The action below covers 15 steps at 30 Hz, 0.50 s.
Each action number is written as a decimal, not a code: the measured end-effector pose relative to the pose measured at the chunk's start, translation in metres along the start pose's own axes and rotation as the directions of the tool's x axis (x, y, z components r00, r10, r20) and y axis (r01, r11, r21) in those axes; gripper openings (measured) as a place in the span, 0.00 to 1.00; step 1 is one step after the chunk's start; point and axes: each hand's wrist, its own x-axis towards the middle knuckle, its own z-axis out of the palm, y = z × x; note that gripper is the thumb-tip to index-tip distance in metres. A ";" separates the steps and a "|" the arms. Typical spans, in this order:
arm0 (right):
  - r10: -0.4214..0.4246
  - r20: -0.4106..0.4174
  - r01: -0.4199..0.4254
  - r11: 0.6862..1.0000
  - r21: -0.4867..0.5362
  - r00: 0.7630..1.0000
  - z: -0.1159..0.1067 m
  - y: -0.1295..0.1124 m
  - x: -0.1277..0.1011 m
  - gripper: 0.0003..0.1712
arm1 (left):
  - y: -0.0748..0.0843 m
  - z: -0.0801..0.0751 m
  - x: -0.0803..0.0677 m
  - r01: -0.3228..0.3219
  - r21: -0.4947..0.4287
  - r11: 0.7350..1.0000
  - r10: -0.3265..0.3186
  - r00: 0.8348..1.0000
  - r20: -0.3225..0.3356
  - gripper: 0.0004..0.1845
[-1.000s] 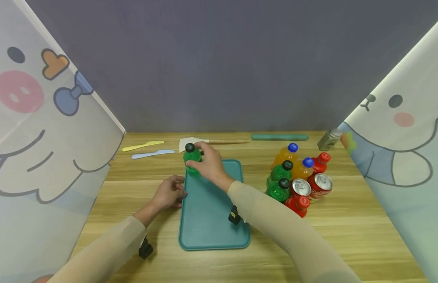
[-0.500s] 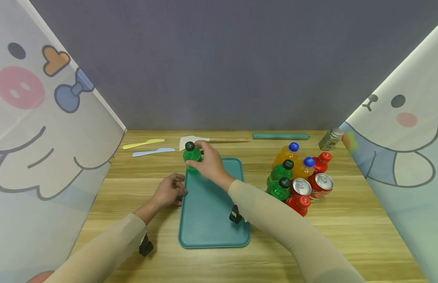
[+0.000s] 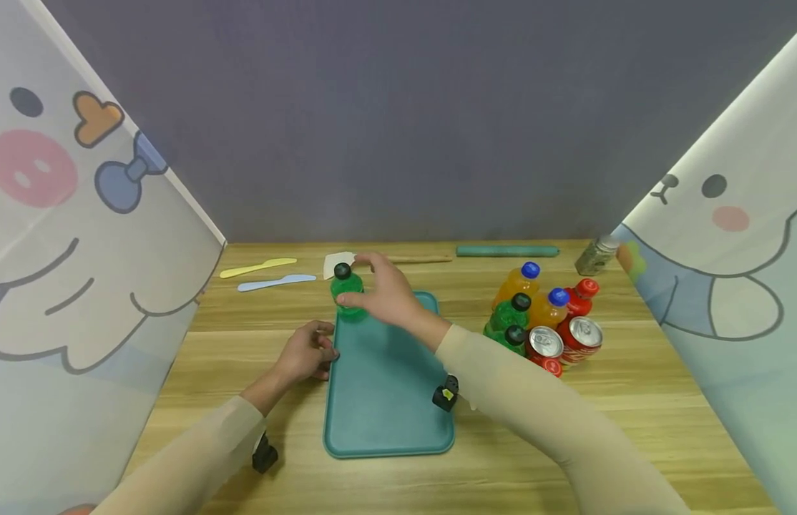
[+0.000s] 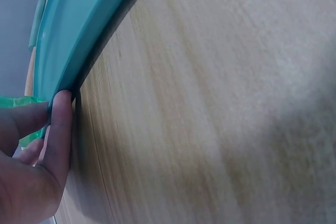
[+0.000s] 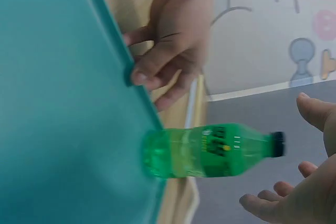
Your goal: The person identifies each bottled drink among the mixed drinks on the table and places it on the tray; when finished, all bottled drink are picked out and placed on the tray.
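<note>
A green soda bottle with a black cap [image 3: 348, 291] stands upright at the far left corner of a teal tray [image 3: 388, 411]. My right hand [image 3: 395, 299] is beside it, thumb and fingers spread; the right wrist view shows a gap between this hand [image 5: 314, 179] and the bottle [image 5: 210, 151]. At the tray's left side, my left hand [image 3: 306, 350] pinches the rim, with the thumb over the edge. Up close in the left wrist view, the fingers [image 4: 60, 124] sit right at the tray's rim [image 4: 84, 51].
Right of the tray, green [image 3: 511, 312], orange [image 3: 519, 284] and red bottles stand grouped with two red cans [image 3: 580, 337]. Along the back lie yellow [image 3: 257, 267] and blue plastic knives [image 3: 276, 282], a spatula [image 3: 418, 259] and a green rod [image 3: 506, 251]. A spice jar [image 3: 595, 256] is at the back right.
My right hand has let go of the green bottle and drawn back slightly to the right, its fingers opening. The bottle stays on the tray. My left hand has not moved.
</note>
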 end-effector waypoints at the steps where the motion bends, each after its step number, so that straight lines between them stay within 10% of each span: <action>1: -0.006 0.001 0.006 1.000 0.008 1.000 -0.005 -0.003 -0.003 0.45 | 0.000 0.000 0.000 0.001 -0.002 1.000 -0.001 1.000 0.000 0.28; 15: -0.089 0.033 0.086 0.994 0.072 0.996 -0.100 -0.012 -0.066 0.44 | 0.001 0.000 -0.003 -0.007 -0.006 1.000 0.007 1.000 0.012 0.27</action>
